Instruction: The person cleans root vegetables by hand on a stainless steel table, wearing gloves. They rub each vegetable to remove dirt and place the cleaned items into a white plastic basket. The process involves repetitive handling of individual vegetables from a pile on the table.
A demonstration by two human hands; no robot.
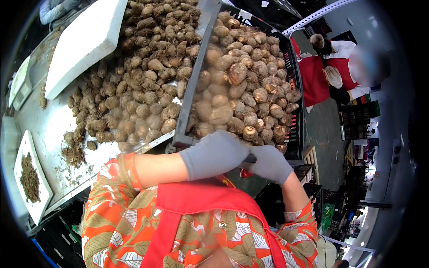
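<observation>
A black plastic crate (186, 124) full of brown taro corms (258, 83) stands tilted across the view before me, right beside a metal worktable. My left hand (218, 152), in a grey knit glove, closes over the crate's near edge. Close to it, my right hand (272, 164) in a matching glove grips the same dark edge, a short piece of which shows between the two. Fingers of both hands are partly hidden. Left of the crate, loose hairy taro corms (147, 80) lie heaped on the metal worktable (55, 122).
A white foam box lid (87, 43) leans over the heap. At far left are a pale scale (20, 82) and a white tray (31, 144) with root fibres (30, 179). Another person in a red apron (313, 78) stands beyond the crate. Stacked crates (358, 117) line the right.
</observation>
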